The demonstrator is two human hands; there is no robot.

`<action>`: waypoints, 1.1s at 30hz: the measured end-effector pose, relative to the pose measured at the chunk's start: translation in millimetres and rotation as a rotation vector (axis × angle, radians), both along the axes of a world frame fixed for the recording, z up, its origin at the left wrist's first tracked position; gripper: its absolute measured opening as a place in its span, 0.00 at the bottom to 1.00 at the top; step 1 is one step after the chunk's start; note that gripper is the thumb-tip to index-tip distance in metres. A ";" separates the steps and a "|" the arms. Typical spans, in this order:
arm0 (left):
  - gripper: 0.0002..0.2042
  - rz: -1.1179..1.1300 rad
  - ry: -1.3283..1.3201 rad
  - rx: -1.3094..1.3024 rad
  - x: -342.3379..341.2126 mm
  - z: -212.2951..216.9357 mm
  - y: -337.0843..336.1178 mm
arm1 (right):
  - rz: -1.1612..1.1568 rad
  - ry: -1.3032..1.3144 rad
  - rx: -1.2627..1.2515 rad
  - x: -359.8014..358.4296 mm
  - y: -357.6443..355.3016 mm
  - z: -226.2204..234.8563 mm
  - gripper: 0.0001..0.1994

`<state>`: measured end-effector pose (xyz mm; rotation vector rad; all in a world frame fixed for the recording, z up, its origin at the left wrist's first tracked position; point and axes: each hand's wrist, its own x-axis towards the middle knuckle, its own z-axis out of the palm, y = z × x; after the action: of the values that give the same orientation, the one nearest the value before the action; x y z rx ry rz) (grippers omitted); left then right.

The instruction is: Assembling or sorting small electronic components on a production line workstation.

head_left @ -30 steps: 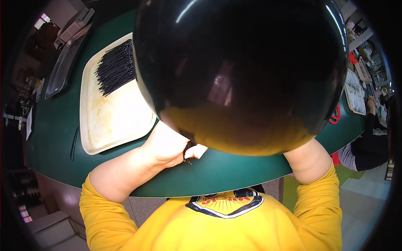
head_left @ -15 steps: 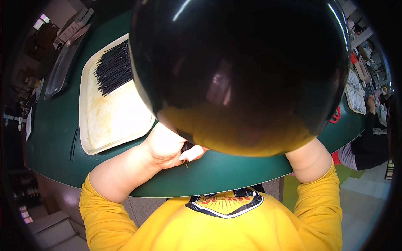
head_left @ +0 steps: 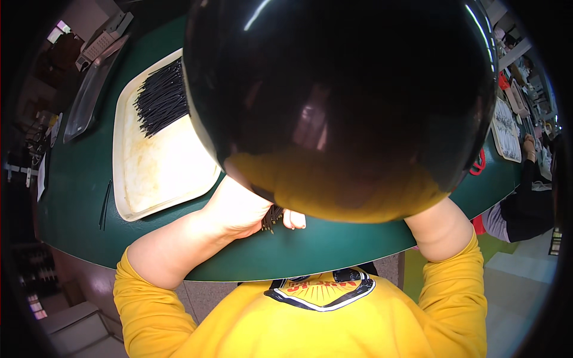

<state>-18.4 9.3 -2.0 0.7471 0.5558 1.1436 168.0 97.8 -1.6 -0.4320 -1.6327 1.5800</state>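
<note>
My left hand (head_left: 239, 210) rests on the green table (head_left: 77, 185) near its front edge, closed around a small bundle of thin dark sticks (head_left: 271, 218) whose ends poke out beside one fingertip. Just beyond that hand lies a cream tray (head_left: 158, 173) with a pile of black thin sticks (head_left: 161, 98) at its far end. A big glossy black dome (head_left: 340, 89) close to the camera covers the middle of the view. It hides my right hand; only my right forearm (head_left: 441, 230) in a yellow sleeve shows below it.
A long grey metal tray (head_left: 89, 89) lies at the table's far left. Two thin dark sticks (head_left: 105, 204) lie loose left of the cream tray. At the right are a white tray (head_left: 506, 132), a red object (head_left: 477, 164) and another person's arm (head_left: 525, 203).
My left hand has shifted only slightly, with the fingertip and stick ends showing a bit further right. Nothing else has moved.
</note>
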 end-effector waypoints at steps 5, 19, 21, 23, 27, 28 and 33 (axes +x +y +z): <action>0.05 -0.019 -0.098 -0.189 -1.8 16.7 -1.9 | 0.126 0.081 -0.154 11.1 6.6 -13.3 0.12; 0.07 -0.005 0.060 -0.108 -1.3 14.8 2.6 | 0.152 0.070 -0.004 4.7 8.0 22.3 0.09; 0.07 0.006 0.097 -0.054 -2.0 20.9 1.0 | 0.151 0.084 -0.023 5.1 6.8 28.8 0.05; 0.07 0.022 0.149 -0.114 -2.1 21.3 -0.7 | -0.125 0.031 0.692 1.0 8.5 25.6 0.03; 0.09 0.147 0.189 0.178 -12.4 -8.6 -2.6 | -0.204 -0.189 0.703 -0.6 -0.8 25.0 0.03; 0.09 0.139 0.292 0.178 -17.6 -10.5 -1.6 | -0.203 -0.297 0.658 0.4 -0.8 25.9 0.03; 0.10 0.505 0.483 0.276 3.8 -3.6 -0.1 | -0.179 -0.101 0.671 -1.8 0.9 32.8 0.04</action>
<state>-14.6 9.2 -5.6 1.1772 1.0463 1.5335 166.2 98.7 31.2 -0.2855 -2.0140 0.8157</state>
